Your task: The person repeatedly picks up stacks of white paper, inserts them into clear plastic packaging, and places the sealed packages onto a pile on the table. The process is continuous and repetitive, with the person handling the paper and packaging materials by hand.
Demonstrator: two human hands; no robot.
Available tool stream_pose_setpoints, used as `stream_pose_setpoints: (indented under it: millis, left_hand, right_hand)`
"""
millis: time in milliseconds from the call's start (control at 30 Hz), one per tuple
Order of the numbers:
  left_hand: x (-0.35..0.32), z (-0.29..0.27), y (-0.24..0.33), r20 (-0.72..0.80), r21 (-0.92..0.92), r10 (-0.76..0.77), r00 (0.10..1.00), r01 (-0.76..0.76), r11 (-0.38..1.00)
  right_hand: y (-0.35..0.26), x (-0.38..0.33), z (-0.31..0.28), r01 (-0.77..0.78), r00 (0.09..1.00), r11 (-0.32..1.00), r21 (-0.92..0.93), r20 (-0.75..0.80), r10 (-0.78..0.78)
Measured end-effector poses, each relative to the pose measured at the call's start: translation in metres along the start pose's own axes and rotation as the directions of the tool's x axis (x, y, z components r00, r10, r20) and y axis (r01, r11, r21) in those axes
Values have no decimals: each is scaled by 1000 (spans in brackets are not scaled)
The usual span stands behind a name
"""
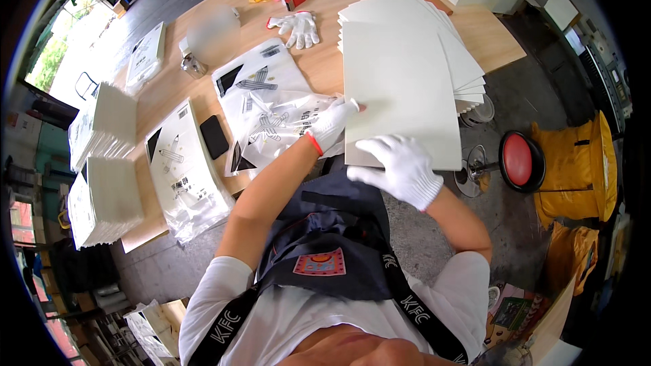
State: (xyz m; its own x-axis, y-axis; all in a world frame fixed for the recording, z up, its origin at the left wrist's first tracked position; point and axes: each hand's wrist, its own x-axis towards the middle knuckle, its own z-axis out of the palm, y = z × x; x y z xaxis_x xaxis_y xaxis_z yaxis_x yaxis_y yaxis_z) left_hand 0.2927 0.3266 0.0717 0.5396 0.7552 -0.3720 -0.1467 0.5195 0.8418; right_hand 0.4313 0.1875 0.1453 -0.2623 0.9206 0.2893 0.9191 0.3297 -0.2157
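Observation:
My left hand wears a white glove with a red cuff. It closes on the left edge of a large white sheet, its tips lying over the surface and the other fingers hidden. That sheet tops a fanned stack of white sheets. My right hand, also gloved, is open at the sheet's near edge, fingers spread and thumb apart. Beside my left wrist lies a clear plastic bag with printed pencil drawings, partly over another printed pack.
A plastic-wrapped printed pack lies left, near a black phone. Thick paper stacks stand at the left edge. Farther back are a spare glove, a red tape dispenser and a metal can. A red stool stands right.

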Motion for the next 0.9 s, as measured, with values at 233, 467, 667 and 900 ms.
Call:
stream_pose_setpoints:
  millis: [233,467,667,900]
  left_hand:
    - [-30,-102,37,189,797,165,968,-249,550]
    - [-103,-8,-33,294,930,390,872,-355,93]
    - [-106,-108,19,-48,379,528,848,-473,795]
    - [-166,-111,64,414,877,450,791,-479,34]
  right_hand:
    - [106,-46,63,-186,799,-325,927,335,499]
    - [-7,-3,100,-305,846,449,840,23,533]
    - [1,-11,73,-121,986,932,343,-66,152]
    - [-4,23,86,109,906,986,129,395,-152]
